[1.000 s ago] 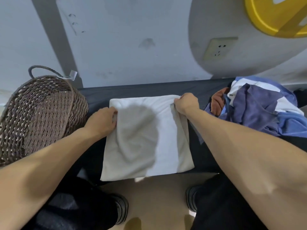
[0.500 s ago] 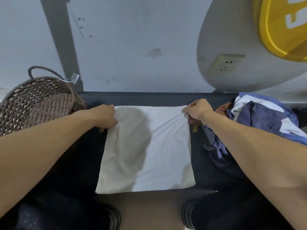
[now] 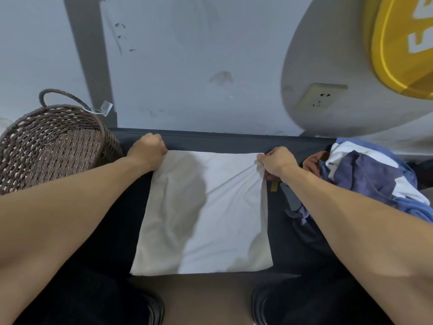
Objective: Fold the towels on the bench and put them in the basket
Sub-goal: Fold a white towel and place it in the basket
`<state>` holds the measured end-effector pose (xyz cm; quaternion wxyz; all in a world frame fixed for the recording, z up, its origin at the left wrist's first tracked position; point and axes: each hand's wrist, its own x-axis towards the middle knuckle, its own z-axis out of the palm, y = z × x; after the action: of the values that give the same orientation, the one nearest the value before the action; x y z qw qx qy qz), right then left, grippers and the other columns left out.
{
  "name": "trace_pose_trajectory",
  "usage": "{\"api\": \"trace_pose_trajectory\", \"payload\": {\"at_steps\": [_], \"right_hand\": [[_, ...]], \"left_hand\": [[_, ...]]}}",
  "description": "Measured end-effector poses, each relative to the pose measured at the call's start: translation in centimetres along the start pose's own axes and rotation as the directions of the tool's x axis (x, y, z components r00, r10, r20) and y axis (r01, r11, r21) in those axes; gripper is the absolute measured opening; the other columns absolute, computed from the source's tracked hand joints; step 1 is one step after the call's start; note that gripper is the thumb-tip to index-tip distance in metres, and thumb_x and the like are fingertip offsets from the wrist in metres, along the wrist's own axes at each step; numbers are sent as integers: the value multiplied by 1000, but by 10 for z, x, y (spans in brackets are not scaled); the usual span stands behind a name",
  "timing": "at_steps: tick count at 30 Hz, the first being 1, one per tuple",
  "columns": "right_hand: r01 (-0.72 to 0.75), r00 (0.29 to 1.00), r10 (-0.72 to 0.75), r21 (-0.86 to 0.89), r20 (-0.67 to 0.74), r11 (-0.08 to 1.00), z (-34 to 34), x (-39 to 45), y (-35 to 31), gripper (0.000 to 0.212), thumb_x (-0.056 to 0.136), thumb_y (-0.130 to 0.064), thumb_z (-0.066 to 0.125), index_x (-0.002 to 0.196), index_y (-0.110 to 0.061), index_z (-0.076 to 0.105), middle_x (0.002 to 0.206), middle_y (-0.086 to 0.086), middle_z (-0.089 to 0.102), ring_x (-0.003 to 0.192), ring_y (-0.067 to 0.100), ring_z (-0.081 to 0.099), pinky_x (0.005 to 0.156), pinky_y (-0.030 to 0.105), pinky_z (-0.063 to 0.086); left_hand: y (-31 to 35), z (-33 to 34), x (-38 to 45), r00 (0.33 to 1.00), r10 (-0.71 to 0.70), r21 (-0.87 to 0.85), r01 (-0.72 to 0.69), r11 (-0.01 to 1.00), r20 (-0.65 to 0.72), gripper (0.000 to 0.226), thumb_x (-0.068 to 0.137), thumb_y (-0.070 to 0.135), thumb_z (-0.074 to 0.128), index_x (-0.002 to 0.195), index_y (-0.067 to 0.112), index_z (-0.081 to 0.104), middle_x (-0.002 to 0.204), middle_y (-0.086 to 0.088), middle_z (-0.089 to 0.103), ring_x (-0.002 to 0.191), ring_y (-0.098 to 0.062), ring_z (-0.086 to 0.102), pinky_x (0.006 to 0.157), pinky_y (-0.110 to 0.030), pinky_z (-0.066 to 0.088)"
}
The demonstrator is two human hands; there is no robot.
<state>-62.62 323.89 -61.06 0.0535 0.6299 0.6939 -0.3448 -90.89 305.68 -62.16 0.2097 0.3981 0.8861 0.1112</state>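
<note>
Towel (image 3: pixel 210 212), one white piece, lies flat on the dark tabletop (image 3: pixel 234 140), long axis running away from the person. Left hand (image 3: pixel 150 151) and right hand (image 3: pixel 278 161) pinch its far corners; one wicker basket (image 3: pixel 54 141) stands left.

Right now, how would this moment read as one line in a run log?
step: spreading white towel on bench | left hand: grips far-left corner | right hand: pinches far-right corner | basket: left | unfolded pile: right

Left side: basket (image 3: pixel 54 146) stands just beside the towel (image 3: pixel 210 214).
Right side: clothes pile (image 3: pixel 370 177) crowds the bench (image 3: pixel 210 139).
Behind: wall (image 3: pixel 187 66) close.
</note>
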Motion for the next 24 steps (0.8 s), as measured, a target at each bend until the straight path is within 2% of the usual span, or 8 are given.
{"api": "trace_pose_trajectory", "payload": {"at_steps": [4, 9, 11, 14, 17, 18, 20, 24], "right_hand": [[14, 1000, -14, -70, 4, 997, 3, 0, -2, 39, 99, -39, 52, 80, -7, 65, 64, 4, 60, 56, 20, 57, 57, 28, 42], [39, 999, -40, -90, -1, 995, 8, -1, 0, 36, 100, -34, 46, 113, -4, 60, 98, 12, 67, 86, 28, 63, 73, 34, 47], [41, 999, -42, -75, -11, 996, 9, -2, 2, 38, 100, -35, 46, 115, -3, 59, 100, 13, 67, 89, 29, 63, 75, 34, 48], [62, 996, -64, -38, -60, 997, 8, -4, 6, 42, 98, -39, 51, 107, 0, 64, 84, 12, 65, 78, 28, 61, 77, 38, 53], [77, 995, -75, 24, -69, 997, 3, -11, 4, 48, 97, -45, 52, 74, -4, 62, 64, 8, 62, 61, 28, 64, 66, 34, 55], [59, 997, -57, 44, -45, 997, 0, -17, 1, 51, 95, -49, 54, 67, -6, 59, 60, 7, 62, 55, 26, 64, 58, 31, 54], [-13, 998, 9, 69, 65, 998, -7, -31, -1, 53, 89, -57, 61, 74, -6, 62, 68, 7, 68, 53, 22, 67, 48, 26, 54], [-172, 924, 160, 2, 347, 985, 3, -65, 13, 40, 82, -43, 75, 91, -5, 69, 77, 7, 73, 59, 16, 68, 57, 27, 57]], "left_hand": [[-8, -7, 0, 996, 57, -101, -50, 994, 64, 19, 87, 25, 71, 78, 23, 55, 86, 1, 59, 85, -22, 56, 76, -36, 44], [-7, -1, -10, 996, 76, 40, -75, 996, -38, 16, 93, 24, 63, 82, 17, 54, 94, -7, 62, 90, -27, 57, 77, -39, 45], [-2, -5, -9, 998, -26, -31, 24, 999, -51, 11, 91, 20, 61, 86, 11, 57, 95, -7, 62, 91, -29, 58, 80, -40, 48], [5, -15, -3, 992, -123, -66, 125, 990, 38, 11, 89, 22, 61, 85, 11, 59, 94, -8, 65, 91, -28, 60, 84, -41, 51], [10, -21, -5, 992, -92, -1, 92, 996, 90, 19, 89, 29, 65, 88, 11, 58, 95, -7, 64, 93, -27, 58, 84, -39, 49], [12, -22, -7, 991, -85, 7, 84, 996, 100, 22, 88, 31, 67, 89, 11, 58, 95, -6, 63, 93, -26, 57, 83, -37, 48], [14, -23, -11, 990, -99, -11, 101, 995, 98, 19, 88, 27, 66, 87, 10, 58, 92, -5, 63, 90, -25, 55, 80, -35, 45], [17, -23, -18, 991, -122, -45, 125, 991, 60, 7, 86, 8, 54, 79, 8, 58, 83, -10, 62, 79, -28, 53, 71, -35, 44]]}}
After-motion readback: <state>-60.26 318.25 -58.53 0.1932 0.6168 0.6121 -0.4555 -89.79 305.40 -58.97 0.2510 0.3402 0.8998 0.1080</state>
